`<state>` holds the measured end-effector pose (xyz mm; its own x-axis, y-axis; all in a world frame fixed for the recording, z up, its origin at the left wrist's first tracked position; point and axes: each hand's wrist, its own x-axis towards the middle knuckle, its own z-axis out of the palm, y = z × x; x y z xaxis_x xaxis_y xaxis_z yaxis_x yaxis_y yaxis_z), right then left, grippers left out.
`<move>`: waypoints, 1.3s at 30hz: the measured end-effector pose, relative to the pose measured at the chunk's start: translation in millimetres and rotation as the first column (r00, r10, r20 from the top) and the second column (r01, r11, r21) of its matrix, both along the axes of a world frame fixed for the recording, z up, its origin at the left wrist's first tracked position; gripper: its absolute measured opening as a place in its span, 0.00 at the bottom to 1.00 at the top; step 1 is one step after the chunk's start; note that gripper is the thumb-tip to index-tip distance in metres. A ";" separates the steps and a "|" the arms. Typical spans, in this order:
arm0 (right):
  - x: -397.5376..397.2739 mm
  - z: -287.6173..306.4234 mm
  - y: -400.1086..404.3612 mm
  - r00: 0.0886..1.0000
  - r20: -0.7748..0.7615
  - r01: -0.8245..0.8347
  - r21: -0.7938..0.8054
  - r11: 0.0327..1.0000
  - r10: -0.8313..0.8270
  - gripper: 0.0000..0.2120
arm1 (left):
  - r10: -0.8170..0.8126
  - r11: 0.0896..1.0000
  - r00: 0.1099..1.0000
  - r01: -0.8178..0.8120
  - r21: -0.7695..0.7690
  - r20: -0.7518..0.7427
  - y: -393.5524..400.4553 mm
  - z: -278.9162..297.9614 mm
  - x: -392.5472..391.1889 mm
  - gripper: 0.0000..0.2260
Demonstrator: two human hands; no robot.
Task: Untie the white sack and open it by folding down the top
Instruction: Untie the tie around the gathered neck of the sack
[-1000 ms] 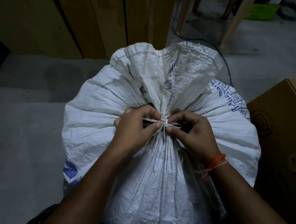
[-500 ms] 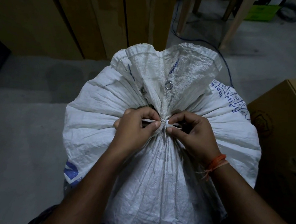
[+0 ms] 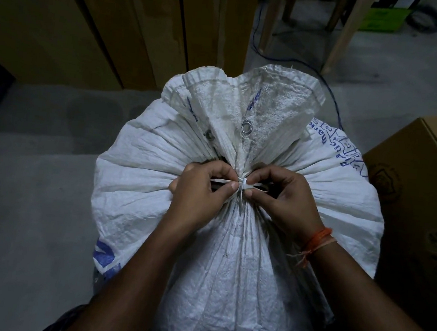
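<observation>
A full white woven sack [image 3: 138, 200] with blue print stands upright on the floor in front of me. Its neck is gathered tight by a white tie [image 3: 242, 185], and the fanned top with two metal eyelets rises behind the knot. My left hand [image 3: 198, 190] pinches the tie's left strand between thumb and forefinger. My right hand [image 3: 286, 202], with an orange thread at the wrist, pinches the strand on the right side of the knot. Both hands touch the knot from either side.
A brown cardboard box [image 3: 421, 202] stands close on the right. Tall cardboard panels [image 3: 97, 23] lean behind the sack at the left. Wooden furniture legs [image 3: 342, 30], a blue cable and a green object lie farther back on the grey floor [image 3: 17, 225].
Both hands stay at the knot with hardly any shift; the fingers have worked slightly at the tie. The sack remains tied.
</observation>
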<state>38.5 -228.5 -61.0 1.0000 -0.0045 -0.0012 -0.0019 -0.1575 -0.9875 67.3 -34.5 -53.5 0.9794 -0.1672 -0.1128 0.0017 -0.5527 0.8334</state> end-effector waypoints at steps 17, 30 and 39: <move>0.0 -0.1 0.5 1.000 -0.011 0.004 0.002 1.000 -0.004 0.08 | 0.002 0.999 0.998 -0.005 -0.048 -0.065 4.8 4.3 -1.1 0.13; 0.9 -2.5 -1.3 1.000 -0.006 -0.004 -0.015 1.000 0.004 0.08 | -0.004 0.998 0.997 0.000 -0.063 -0.071 -0.2 9.4 -3.8 0.11; 0.9 -2.6 -0.7 1.000 -0.023 -0.006 0.006 1.000 0.007 0.08 | -0.003 0.995 0.995 -0.007 -0.102 -0.098 10.2 8.7 -0.3 0.15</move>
<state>39.4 -229.3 -63.6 0.9997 0.0021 -0.0245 -0.0239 -0.1513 -0.9882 66.9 -24.4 -44.7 0.9649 -0.1805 -0.1909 0.0874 -0.4649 0.8811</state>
